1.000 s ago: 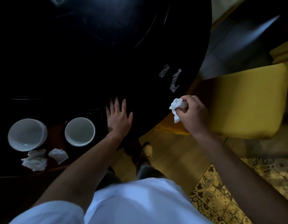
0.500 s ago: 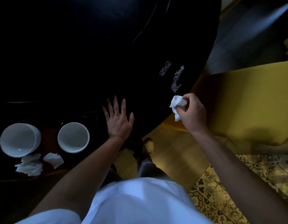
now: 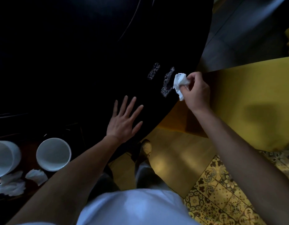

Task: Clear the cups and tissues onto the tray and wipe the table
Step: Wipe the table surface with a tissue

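Note:
My right hand (image 3: 196,91) pinches a crumpled white tissue (image 3: 180,83) just right of a foamy spill (image 3: 167,82) on the black table (image 3: 75,62). A second, smaller foamy patch (image 3: 153,71) lies to its left. My left hand (image 3: 124,120) rests flat on the table near its front edge, fingers spread. At the lower left, two white cups (image 3: 53,154) (image 3: 4,158) stand on a dark tray (image 3: 28,153), with crumpled tissues (image 3: 10,184) (image 3: 36,175) in front of them.
A yellow upholstered seat (image 3: 254,103) stands right of the table, close to my right hand. Below are a wooden floor strip (image 3: 169,163) and patterned yellow tiles (image 3: 221,192). My shoe (image 3: 145,148) shows beneath the table edge.
My right hand with the tissue has risen from beside the table edge up to the right foamy spill. My left hand stays flat on the table. The view has shifted slightly.

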The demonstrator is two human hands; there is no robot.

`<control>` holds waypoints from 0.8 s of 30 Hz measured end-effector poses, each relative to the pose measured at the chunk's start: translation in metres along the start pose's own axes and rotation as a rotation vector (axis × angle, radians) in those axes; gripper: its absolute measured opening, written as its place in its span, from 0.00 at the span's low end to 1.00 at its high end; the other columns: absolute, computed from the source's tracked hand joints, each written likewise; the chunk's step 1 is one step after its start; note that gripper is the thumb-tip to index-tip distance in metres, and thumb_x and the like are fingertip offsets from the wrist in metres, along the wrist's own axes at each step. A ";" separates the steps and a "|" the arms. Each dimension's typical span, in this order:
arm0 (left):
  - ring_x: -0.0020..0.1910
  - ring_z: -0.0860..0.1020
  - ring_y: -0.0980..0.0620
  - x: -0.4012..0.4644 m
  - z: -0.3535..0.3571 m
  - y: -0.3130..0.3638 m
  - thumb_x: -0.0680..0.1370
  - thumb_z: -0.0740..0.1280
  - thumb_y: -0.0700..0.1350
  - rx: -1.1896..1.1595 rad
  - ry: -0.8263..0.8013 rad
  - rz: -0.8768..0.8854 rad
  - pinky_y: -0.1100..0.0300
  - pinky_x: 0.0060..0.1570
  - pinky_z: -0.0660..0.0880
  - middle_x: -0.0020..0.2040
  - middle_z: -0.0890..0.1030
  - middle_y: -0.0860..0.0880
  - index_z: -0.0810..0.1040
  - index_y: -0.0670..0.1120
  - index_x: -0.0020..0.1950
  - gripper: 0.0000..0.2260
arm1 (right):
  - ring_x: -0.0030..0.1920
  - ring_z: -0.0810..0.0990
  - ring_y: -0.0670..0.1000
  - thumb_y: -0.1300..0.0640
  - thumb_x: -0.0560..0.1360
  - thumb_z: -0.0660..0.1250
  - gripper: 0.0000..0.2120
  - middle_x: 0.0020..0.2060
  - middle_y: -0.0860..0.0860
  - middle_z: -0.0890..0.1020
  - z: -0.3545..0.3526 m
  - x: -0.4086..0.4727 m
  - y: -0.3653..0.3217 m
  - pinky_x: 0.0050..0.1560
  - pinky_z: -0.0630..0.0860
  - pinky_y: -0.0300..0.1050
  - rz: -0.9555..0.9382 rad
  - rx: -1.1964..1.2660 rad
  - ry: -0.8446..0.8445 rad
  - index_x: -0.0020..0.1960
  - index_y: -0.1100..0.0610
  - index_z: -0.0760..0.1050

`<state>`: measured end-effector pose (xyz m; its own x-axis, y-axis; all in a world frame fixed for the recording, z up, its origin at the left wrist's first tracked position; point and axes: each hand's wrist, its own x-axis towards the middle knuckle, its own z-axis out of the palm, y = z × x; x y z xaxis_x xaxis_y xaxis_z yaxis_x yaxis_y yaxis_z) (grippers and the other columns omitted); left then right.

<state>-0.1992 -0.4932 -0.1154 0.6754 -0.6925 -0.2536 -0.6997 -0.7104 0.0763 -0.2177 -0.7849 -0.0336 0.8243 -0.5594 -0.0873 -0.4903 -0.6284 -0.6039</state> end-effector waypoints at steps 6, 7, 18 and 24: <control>0.83 0.40 0.42 0.003 0.001 0.001 0.81 0.47 0.68 0.022 -0.006 -0.002 0.36 0.79 0.48 0.84 0.44 0.45 0.49 0.54 0.83 0.33 | 0.44 0.76 0.45 0.58 0.73 0.70 0.09 0.49 0.53 0.83 0.003 0.052 0.017 0.38 0.64 0.22 0.007 -0.021 0.024 0.53 0.56 0.81; 0.83 0.41 0.41 0.002 0.001 0.000 0.81 0.47 0.68 0.019 -0.003 0.004 0.36 0.78 0.49 0.84 0.44 0.45 0.50 0.54 0.83 0.33 | 0.44 0.77 0.45 0.58 0.73 0.69 0.09 0.50 0.53 0.83 0.004 0.059 0.018 0.38 0.64 0.22 0.010 -0.026 0.028 0.53 0.55 0.82; 0.83 0.44 0.40 0.004 0.006 -0.001 0.80 0.50 0.67 0.022 0.031 -0.003 0.36 0.78 0.50 0.84 0.49 0.44 0.56 0.54 0.83 0.33 | 0.56 0.76 0.57 0.52 0.75 0.68 0.08 0.54 0.55 0.78 0.034 0.142 0.022 0.52 0.73 0.43 -0.124 -0.153 0.034 0.51 0.53 0.83; 0.83 0.44 0.40 0.004 0.006 -0.002 0.80 0.49 0.67 0.032 0.028 -0.006 0.36 0.79 0.49 0.84 0.49 0.44 0.55 0.54 0.83 0.33 | 0.54 0.79 0.56 0.55 0.78 0.66 0.09 0.55 0.56 0.78 0.054 0.131 0.023 0.49 0.69 0.36 -0.171 -0.165 0.050 0.55 0.57 0.80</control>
<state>-0.1964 -0.4939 -0.1227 0.6859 -0.6915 -0.2266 -0.7020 -0.7108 0.0440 -0.1060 -0.8435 -0.1013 0.8864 -0.4605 0.0473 -0.3876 -0.7941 -0.4681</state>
